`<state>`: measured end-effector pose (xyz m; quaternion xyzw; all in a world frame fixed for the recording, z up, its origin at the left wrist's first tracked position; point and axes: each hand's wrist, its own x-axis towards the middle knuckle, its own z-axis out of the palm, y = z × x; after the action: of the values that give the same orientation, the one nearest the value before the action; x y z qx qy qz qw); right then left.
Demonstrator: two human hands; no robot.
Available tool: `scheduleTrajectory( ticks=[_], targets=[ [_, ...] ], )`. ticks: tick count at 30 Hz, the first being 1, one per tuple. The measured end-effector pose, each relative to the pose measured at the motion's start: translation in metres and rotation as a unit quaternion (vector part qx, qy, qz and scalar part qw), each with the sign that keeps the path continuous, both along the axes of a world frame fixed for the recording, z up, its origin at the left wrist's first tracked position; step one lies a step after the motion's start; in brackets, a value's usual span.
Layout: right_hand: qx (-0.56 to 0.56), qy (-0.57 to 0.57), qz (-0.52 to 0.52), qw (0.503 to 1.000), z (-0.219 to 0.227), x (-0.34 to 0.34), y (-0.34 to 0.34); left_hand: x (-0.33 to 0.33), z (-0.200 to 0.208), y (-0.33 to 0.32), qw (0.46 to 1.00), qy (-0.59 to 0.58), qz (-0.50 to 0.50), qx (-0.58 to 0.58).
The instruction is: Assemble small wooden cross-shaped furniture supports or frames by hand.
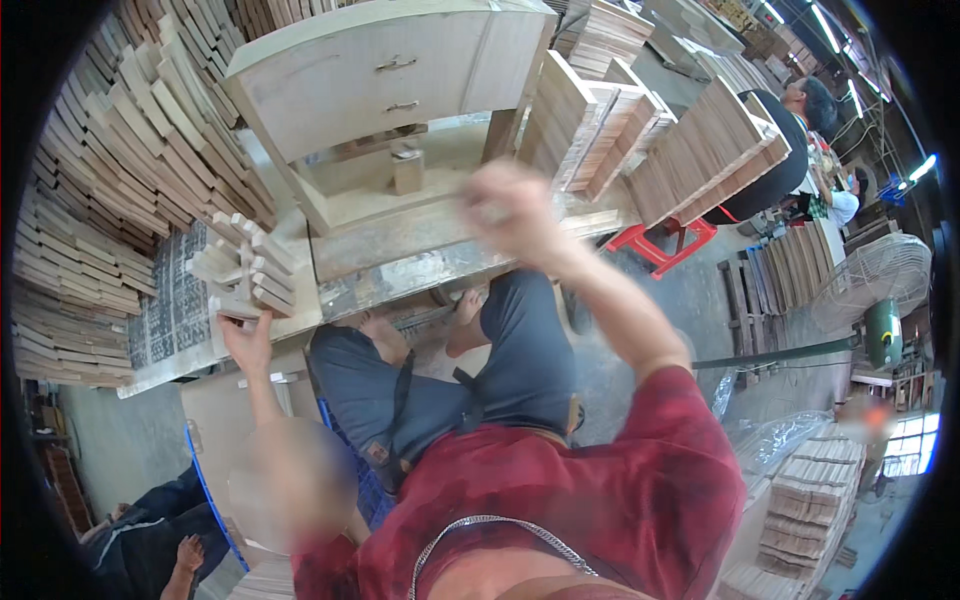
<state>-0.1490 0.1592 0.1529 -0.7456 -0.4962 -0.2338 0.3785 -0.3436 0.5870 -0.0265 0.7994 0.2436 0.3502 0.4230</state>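
My left hand (248, 340) is at the near end of a small pile of short wooden pieces, its fingers closed on a wooden block (235, 306). The rest of the pile (262, 262) lies just beyond it on the bench. My right hand (508, 212) is raised over the bench's front edge. Motion smears its curled fingers, and I cannot make out anything in them. Behind it stands a pale wooden cabinet panel (390, 85) with two small metal handles. A small wood block (407, 170) stands upright in the gap below the panel.
Tall stacks of wooden slats (150, 130) crowd the left. Right of the panel stand box-like wooden frames (570, 125), near a red plastic stool (665, 245). A fan (880, 285) is at the right. One person (770, 150) sits beyond the frames; another's hand (190, 553) shows lower left.
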Motion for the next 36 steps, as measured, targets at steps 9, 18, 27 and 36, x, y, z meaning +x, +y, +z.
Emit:
scheduleTrajectory(
  ticks=[9,18,27,36],
  targets=[
    [-0.341,0.009,-0.333,0.879,0.074,0.196,-0.16,-0.047,-0.013,0.015,0.995,0.089,0.044,-0.033],
    [-0.414,-0.065,-0.25,0.873,0.1,0.229,-0.182,-0.123,-0.034,-0.035,0.84,0.482,0.248,-0.037],
    [-0.083,0.151,-0.139,0.975,0.088,0.056,-0.2,-0.149,-0.104,-0.007,0.711,0.67,0.209,0.043],
    [-0.078,0.638,0.079,0.762,-0.088,-0.071,-0.012,-0.198,0.013,-0.033,0.93,0.042,0.256,-0.26]
  ],
)
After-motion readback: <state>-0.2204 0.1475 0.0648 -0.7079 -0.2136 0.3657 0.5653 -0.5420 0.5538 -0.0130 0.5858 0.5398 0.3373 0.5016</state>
